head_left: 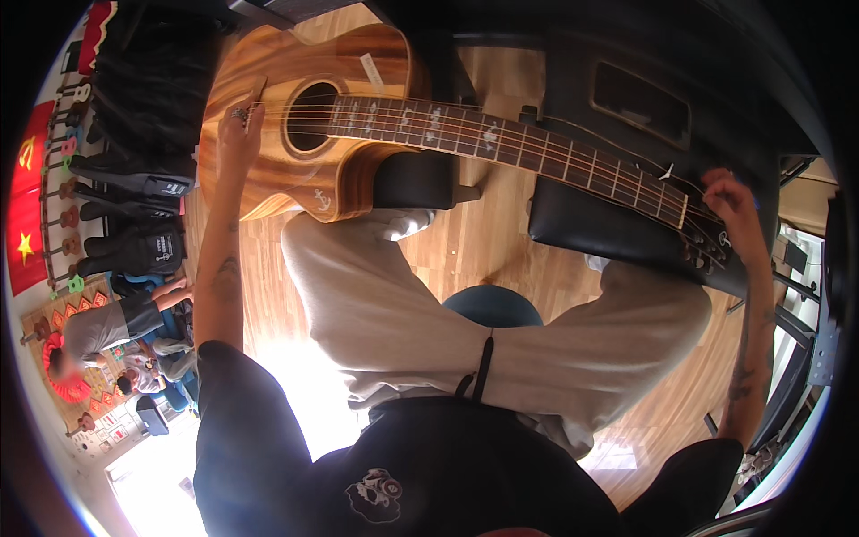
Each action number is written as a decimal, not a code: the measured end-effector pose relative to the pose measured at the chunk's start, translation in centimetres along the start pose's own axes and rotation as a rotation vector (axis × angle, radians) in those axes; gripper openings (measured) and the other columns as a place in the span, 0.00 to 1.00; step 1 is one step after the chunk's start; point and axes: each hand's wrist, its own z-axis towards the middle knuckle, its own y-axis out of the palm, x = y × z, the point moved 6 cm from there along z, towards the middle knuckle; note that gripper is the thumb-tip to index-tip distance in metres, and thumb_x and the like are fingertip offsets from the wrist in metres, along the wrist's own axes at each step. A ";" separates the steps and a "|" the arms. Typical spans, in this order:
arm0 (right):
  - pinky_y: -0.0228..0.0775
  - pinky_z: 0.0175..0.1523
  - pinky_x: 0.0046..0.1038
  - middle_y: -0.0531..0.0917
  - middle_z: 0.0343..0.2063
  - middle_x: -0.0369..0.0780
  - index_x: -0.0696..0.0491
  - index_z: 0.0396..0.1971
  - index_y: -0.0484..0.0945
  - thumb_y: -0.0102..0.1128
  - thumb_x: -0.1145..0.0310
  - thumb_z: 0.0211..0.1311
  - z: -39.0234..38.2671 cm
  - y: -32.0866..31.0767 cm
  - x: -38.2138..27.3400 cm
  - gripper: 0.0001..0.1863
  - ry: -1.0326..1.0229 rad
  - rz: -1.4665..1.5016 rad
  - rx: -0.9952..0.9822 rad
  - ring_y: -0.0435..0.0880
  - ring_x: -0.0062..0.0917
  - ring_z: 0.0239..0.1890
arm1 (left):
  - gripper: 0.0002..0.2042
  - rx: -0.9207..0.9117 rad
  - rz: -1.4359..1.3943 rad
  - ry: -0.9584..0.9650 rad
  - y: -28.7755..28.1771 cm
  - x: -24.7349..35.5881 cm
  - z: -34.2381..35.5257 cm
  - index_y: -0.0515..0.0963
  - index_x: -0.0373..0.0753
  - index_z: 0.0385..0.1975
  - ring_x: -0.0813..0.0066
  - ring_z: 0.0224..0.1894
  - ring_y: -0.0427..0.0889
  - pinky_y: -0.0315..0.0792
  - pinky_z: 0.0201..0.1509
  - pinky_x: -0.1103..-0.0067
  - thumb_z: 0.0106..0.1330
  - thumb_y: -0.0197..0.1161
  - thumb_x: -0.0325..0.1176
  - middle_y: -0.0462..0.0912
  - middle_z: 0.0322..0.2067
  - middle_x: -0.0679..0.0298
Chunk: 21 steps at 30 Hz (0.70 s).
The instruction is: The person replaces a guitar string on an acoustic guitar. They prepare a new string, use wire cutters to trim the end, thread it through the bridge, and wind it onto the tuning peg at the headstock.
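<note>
Black shirt [501,483] foremost, a guitar [385,122] likely rests on seats [591,225], freeing left hand [239,134] and right hand [732,199], curled, grips unclear.

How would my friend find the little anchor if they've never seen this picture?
Look for the big wooden guitar near the top. From the dark round hole in its body, go down to the body's lower edge. The anchor is small and white there, with curved arms, unlike the plain pale tag higher up.
</note>
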 end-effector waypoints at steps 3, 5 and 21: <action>0.60 0.53 0.20 0.75 0.43 0.37 0.57 0.29 0.76 0.60 0.77 0.58 -0.1 -0.4 0.8 0.02 -0.026 -0.003 0.028 0.73 0.20 0.46 | 0.16 0.027 -0.008 -0.057 -0.4 -0.1 0.0 0.82 0.37 0.47 0.51 0.45 0.82 0.74 0.49 0.66 0.69 0.60 0.41 0.83 0.43 0.51; 0.60 0.54 0.20 0.75 0.43 0.37 0.56 0.28 0.76 0.60 0.76 0.58 -0.5 -0.7 1.6 0.02 -0.052 -0.010 0.061 0.73 0.20 0.46 | 0.17 0.002 0.068 -0.137 0.0 -1.0 0.1 0.83 0.40 0.46 0.50 0.43 0.82 0.75 0.47 0.65 0.68 0.60 0.46 0.84 0.39 0.50; 0.73 0.51 0.26 0.85 0.37 0.38 0.57 0.42 0.82 0.66 0.68 0.62 -1.7 -1.8 -5.8 0.11 -0.060 -0.324 0.242 0.82 0.20 0.43 | 0.22 0.085 0.104 -0.337 2.7 -2.4 -1.2 0.79 0.37 0.53 0.49 0.54 0.79 0.73 0.56 0.65 0.72 0.54 0.49 0.81 0.51 0.48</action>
